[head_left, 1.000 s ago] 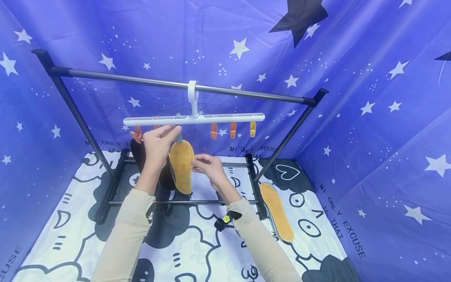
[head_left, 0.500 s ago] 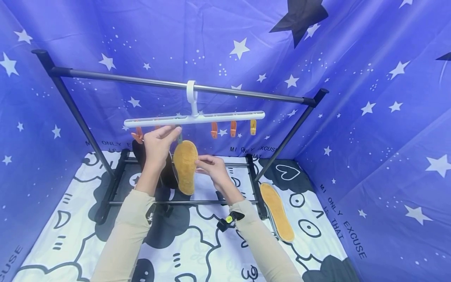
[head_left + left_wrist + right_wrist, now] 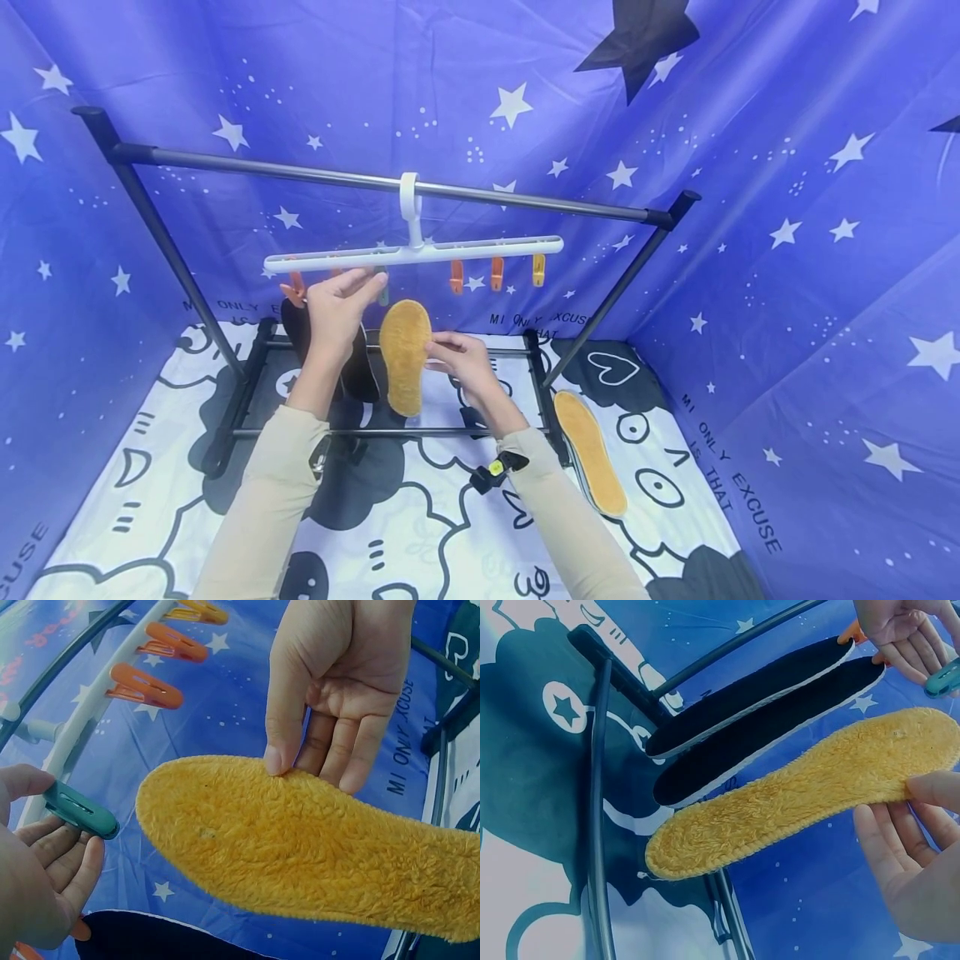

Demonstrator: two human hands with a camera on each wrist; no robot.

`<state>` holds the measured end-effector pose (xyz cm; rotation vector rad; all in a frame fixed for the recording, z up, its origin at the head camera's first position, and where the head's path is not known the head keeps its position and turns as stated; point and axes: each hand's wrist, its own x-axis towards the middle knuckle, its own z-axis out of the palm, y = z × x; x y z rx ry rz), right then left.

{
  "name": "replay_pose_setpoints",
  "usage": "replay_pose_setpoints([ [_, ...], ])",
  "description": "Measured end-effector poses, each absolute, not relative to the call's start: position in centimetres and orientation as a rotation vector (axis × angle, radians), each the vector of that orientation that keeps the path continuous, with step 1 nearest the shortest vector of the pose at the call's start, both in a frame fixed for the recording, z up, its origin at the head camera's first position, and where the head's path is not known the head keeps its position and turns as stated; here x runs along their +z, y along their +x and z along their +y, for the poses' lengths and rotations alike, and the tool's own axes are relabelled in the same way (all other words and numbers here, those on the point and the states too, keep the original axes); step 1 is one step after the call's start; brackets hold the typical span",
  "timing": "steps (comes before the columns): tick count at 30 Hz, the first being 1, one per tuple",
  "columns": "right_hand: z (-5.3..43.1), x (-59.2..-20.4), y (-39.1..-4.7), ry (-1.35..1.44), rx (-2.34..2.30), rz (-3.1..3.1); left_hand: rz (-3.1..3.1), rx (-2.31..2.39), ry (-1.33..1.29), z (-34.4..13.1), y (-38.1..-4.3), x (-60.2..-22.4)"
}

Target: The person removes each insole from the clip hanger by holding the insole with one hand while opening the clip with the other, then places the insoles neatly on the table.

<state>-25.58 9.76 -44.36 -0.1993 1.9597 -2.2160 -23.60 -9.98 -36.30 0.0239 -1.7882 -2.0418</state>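
My right hand (image 3: 463, 360) pinches a fuzzy yellow insole (image 3: 405, 358) by its side edge, thumb on the furry face in the left wrist view. The insole hangs upright, its top end just below and right of a green clip (image 3: 84, 810), with a gap between them. My left hand (image 3: 335, 310) pinches that clip at its upper end, under the white hanger (image 3: 480, 252). Left of it, two dark insoles (image 3: 765, 735) with pale edges hang from orange clips (image 3: 849, 631); my left hand and forearm partly cover them in the head view.
The hanger hooks over the top bar (image 3: 300, 171) of a black rack. Further orange clips (image 3: 497, 273) and a yellow clip (image 3: 538, 270) hang at its right. Another yellow insole (image 3: 591, 454) lies on the patterned cloth (image 3: 450, 550) right of the rack. A starry blue curtain (image 3: 750, 125) surrounds everything.
The yellow insole in my right hand has moved right, away from the green clip and the dark insoles. My left hand has stayed at the clip.
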Motion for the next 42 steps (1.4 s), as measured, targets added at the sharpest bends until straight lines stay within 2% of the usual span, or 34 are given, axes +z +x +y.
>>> replay_pose_setpoints([
  [19,13.3,-43.7,-25.9,-0.242,-2.215,1.942,-1.776,-2.075,0.033,-9.8,-23.7,-36.6],
  [42,20.0,-42.8,-26.4,-0.137,-2.168,1.946,-1.796,-2.040,0.031,-9.7,-23.8,-36.5],
])
